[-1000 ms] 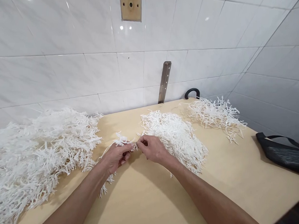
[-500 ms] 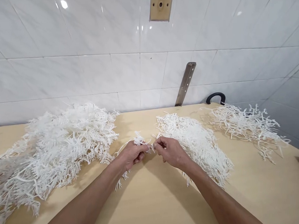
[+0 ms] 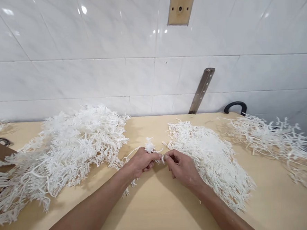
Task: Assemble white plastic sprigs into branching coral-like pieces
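From my head camera, the white sprig (image 3: 149, 146) is up above the counter (image 3: 160, 212), in the gap between the large left pile (image 3: 84, 142) and the middle pile (image 3: 208, 149). My left hand (image 3: 143, 162) pinches it between thumb and curled fingers, its feathery bits poking out over the top and past the thumb tip. My right hand (image 3: 180, 167) has thumb and forefinger drawn in right at the tips; they're so small that I can't tell whether I've nipped one or stopped just short. I'd judge the piece to weigh next to nothing, springy rather than limp, probably plastic and a bit slick, with thin forks that could bend or snap under a hard tug. The thicker stem seems the place to grip, with fingertips only for the fine ends. More strands hang below my left wrist; I can't tell whether they belong to this sprig. The branches could easily snag on one another, as the tangled loose heap (image 3: 272, 136) at far right suggests.
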`<state>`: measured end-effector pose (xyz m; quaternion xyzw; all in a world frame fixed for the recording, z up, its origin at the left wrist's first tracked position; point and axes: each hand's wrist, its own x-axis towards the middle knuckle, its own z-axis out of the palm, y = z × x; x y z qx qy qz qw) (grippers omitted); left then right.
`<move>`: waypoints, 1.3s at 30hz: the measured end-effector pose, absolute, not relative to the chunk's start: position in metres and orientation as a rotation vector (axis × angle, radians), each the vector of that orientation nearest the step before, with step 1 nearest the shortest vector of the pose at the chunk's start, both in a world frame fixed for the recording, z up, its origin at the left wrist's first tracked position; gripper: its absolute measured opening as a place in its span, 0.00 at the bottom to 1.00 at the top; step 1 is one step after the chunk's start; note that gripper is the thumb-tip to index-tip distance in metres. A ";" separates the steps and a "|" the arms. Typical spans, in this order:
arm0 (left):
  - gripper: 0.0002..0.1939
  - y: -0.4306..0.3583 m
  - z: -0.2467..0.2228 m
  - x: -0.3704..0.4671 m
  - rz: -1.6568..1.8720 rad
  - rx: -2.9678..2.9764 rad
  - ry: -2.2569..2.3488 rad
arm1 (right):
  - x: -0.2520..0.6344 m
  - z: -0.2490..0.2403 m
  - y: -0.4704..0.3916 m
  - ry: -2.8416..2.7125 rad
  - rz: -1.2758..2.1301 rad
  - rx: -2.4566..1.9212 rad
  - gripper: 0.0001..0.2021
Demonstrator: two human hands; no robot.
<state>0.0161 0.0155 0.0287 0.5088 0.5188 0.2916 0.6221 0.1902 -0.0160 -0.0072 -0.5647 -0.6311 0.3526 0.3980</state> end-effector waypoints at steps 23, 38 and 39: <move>0.19 0.015 0.030 0.022 0.740 1.260 1.226 | 0.191 -0.025 -0.015 -1.534 0.926 -1.373 0.11; 0.28 0.012 0.019 0.027 0.881 1.147 1.163 | 0.191 -0.021 -0.008 -1.290 0.987 -1.456 0.04; 0.28 0.013 0.018 0.026 0.874 1.122 1.141 | 0.191 -0.021 -0.010 -1.287 1.000 -1.409 0.04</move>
